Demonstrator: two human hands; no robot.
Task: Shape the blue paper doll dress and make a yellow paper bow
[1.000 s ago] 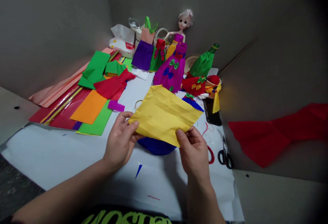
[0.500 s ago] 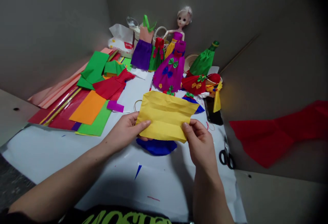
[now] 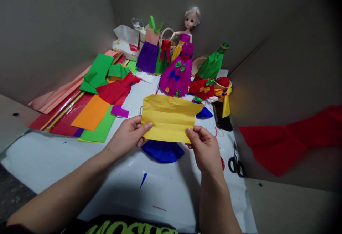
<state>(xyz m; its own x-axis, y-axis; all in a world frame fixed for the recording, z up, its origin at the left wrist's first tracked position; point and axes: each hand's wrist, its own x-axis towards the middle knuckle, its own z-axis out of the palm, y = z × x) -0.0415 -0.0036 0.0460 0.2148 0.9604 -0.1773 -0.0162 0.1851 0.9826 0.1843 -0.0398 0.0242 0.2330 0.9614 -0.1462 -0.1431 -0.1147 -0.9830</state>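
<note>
A creased yellow sheet of crepe-like paper (image 3: 168, 118) is stretched between my two hands above the table. My left hand (image 3: 133, 130) pinches its lower left side, thumb on top and fingers behind. At the lower right corner my right hand (image 3: 203, 143) grips it the same way. Below the sheet lies a gathered blue paper piece (image 3: 163, 152), its upper part hidden by the yellow paper. A small blue scrap (image 3: 143, 179) rests nearer to me on the white table cover (image 3: 114, 187).
Coloured paper sheets (image 3: 91, 111) are piled at left. Behind stand a doll (image 3: 190, 23), a magenta paper dress (image 3: 177, 71) and a green-dressed bottle (image 3: 213, 62). Black-handled scissors (image 3: 236, 164) and a phone (image 3: 223, 116) lie at right. A red paper dress (image 3: 291, 141) hangs beside the wall.
Both hands have shifted slightly left with the yellow paper, and its lower edge has risen. More of the blue piece below shows now. A bit of red appears beside my right wrist.
</note>
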